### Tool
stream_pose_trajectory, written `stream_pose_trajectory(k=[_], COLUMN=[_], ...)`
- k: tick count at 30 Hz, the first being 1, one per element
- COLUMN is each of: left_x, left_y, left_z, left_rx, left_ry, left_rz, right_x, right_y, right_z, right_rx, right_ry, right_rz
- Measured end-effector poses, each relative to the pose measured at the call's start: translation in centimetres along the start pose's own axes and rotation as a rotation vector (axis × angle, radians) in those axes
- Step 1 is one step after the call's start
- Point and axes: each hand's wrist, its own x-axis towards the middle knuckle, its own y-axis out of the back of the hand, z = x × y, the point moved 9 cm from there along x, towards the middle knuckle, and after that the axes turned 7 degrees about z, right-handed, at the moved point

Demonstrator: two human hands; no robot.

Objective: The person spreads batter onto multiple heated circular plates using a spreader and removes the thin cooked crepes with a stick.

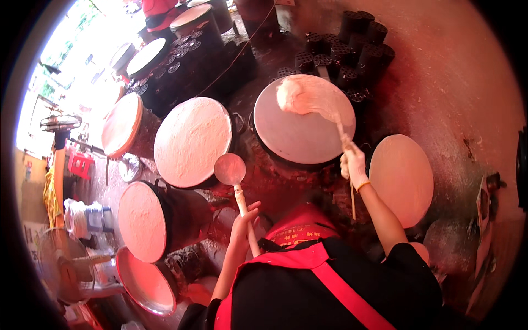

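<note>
My left hand (242, 224) holds a ladle (230, 169) by its long handle, which is wrapped in pale material near the bowl. Some fingers stick out straight beside the handle. The ladle's round bowl is beside the right edge of a drum-like pan with a pale, rough top (193, 142). My right hand (353, 163), a yellow band at its wrist, is closed around a thin stick (353, 201). The stick's far end reaches over a wide round griddle (280, 137). There a pale, fan-shaped mass (297, 96) lies blurred; I cannot tell whether it is batter or the tool's head.
A pale round disc (401, 179) is close to my right forearm. More round pans (143, 221) stand to the left, one with a shiny rim (144, 280) lower down. Black perforated coal cylinders (346, 52) are stacked behind the griddle. Fans (65, 264) stand far left.
</note>
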Motion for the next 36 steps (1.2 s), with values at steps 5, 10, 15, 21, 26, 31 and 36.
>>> stream_pose_trajectory(k=[5, 10, 15, 21, 26, 31, 36], left_x=[-0.7, -1.2, -2.5, -4.1, -4.9, -6.8, -7.4], left_y=[-3.5, -4.8, -4.2, -5.6, -5.1, -6.0, -5.0], left_z=[-1.2, -3.7, -5.6, -3.8, -5.2, -5.8, -6.0], left_rx=[-0.24, -0.357, -0.416, -0.477, -0.533, -0.493, -0.502], left_ry=[0.035, 0.083, 0.109, 0.108, 0.151, 0.186, 0.153], left_rz=[0.006, 0.099, 0.193, 0.237, 0.252, 0.263, 0.235], right_x=[3.9, 0.1, 1.2, 9.3, 4.2, 8.7, 7.9], right_y=[-5.1, -5.5, 0.7, -4.8, -5.8, -2.8, -6.4], right_z=[-2.4, -2.3, -3.5, -5.1, -3.3, -5.8, -5.2], right_rx=[-0.181, -0.265, -0.19, -0.273, -0.382, -0.348, -0.434], right_ry=[0.03, -0.032, -0.173, -0.035, -0.099, -0.166, -0.126], right_rz=[-0.272, -0.628, -0.728, -0.516, -0.878, -0.85, -0.898])
